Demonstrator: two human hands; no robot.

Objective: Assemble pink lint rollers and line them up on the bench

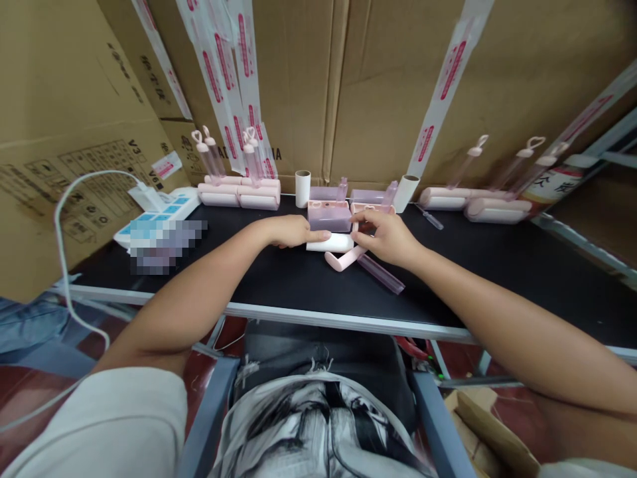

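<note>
My left hand lies on the black table top, curled, its forefinger pressing the end of a white roll. My right hand is closed in a pinch on a pink lint-roller handle that joins the white roll. A clear purple tube lies just in front of the right hand. Behind both hands stand a pink and purple open case and a second case, partly hidden by the right fingers.
Finished pink rollers stand at the back left and back right. Two cardboard cores stand upright. A power strip with a white cable sits at left. Cardboard boxes wall the back.
</note>
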